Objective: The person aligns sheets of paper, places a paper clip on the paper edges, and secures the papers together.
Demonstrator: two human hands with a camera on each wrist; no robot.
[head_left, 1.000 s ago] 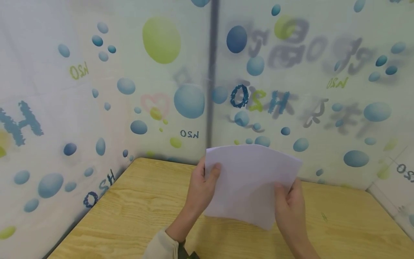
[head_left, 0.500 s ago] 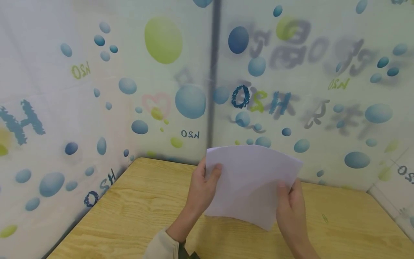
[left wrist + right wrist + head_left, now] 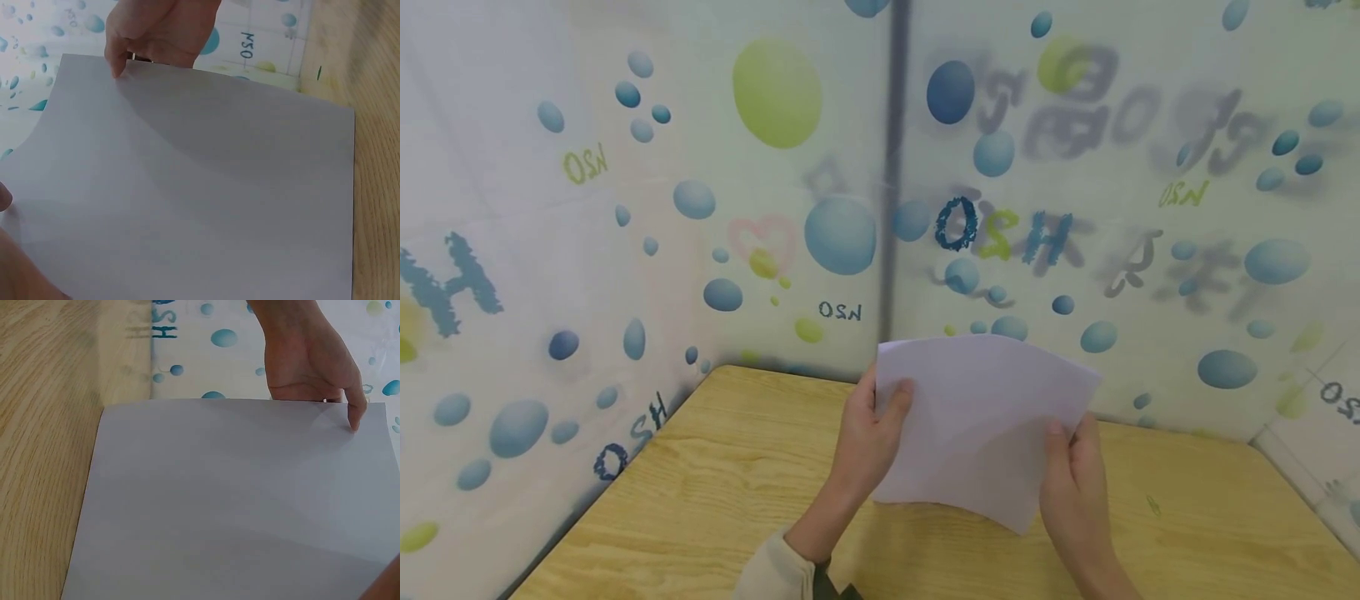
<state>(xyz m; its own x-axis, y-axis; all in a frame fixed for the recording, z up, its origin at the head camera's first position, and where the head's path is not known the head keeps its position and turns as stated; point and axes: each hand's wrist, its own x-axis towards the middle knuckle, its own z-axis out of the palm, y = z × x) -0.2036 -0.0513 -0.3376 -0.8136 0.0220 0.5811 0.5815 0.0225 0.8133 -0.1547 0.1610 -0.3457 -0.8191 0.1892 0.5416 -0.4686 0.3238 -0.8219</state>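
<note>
A blank white sheet of paper (image 3: 970, 425), slightly bowed, is held up over the wooden table (image 3: 737, 467). My left hand (image 3: 868, 437) pinches its left edge, thumb on the near face and fingers behind. On the right edge my right hand (image 3: 1075, 487) grips in the same manner, a little lower. Both wrist views show the paper (image 3: 206, 187) filling most of the picture. In the left wrist view the right hand (image 3: 162, 31) pinches the far edge; in the right wrist view the left hand (image 3: 312, 356) does so. The fingers behind the sheet are mostly hidden.
A small green paper clip (image 3: 1153, 504) lies on the table to the right of my right hand. Behind the table hangs a pale curtain (image 3: 790, 183) printed with blue and green bubbles and lettering, and it also runs along the left side.
My right thumb has shifted very slightly to the right on the paper. The sheet and both hands otherwise stay in place; the view sways a little.
</note>
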